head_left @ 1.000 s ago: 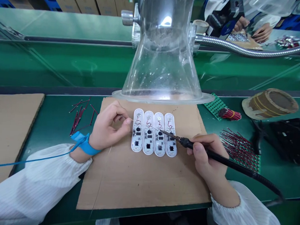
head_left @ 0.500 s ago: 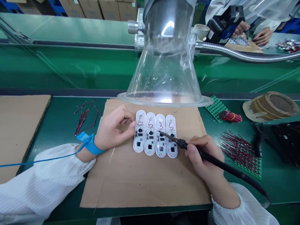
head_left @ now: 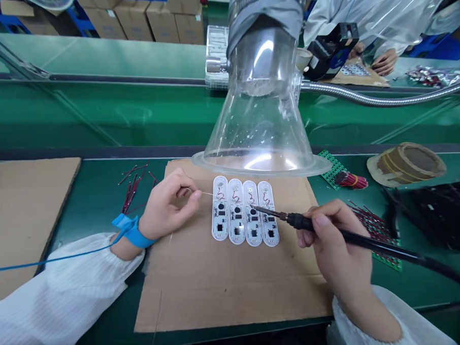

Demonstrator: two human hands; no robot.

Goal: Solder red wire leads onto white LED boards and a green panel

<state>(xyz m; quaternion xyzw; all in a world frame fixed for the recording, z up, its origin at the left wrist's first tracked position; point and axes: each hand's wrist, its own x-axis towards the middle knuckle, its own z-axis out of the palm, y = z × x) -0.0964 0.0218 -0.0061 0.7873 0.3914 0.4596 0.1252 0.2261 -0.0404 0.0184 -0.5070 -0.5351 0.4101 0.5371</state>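
Several white, rounded-end circuit boards (head_left: 219, 228) stand side by side on a cardboard sheet (head_left: 224, 294), each with short red wires and dark components. My left hand (head_left: 171, 203), with a blue wrist strap (head_left: 134, 232), pinches a thin solder wire (head_left: 206, 193) between thumb and forefinger. The wire's free end points right, toward the leftmost board. My right hand (head_left: 339, 243) grips a soldering iron (head_left: 300, 221) like a pen. Its tip is at the upper middle of the third board from the left; whether it touches cannot be made out.
A clear fume-extraction hood (head_left: 262, 133) hangs just beyond the boards. At right lie a bundle of red wires (head_left: 351, 180), green boards (head_left: 388, 261) with wires, and a brown tape roll (head_left: 407, 165). Loose wires (head_left: 130, 193) lie at left. A co-worker's hand (head_left: 385, 62) shows across the bench.
The view has shifted slightly. My left hand has drawn left from the leftmost board, leaving more solder wire visible. My right hand has moved right, with the iron's tip still over the third board.
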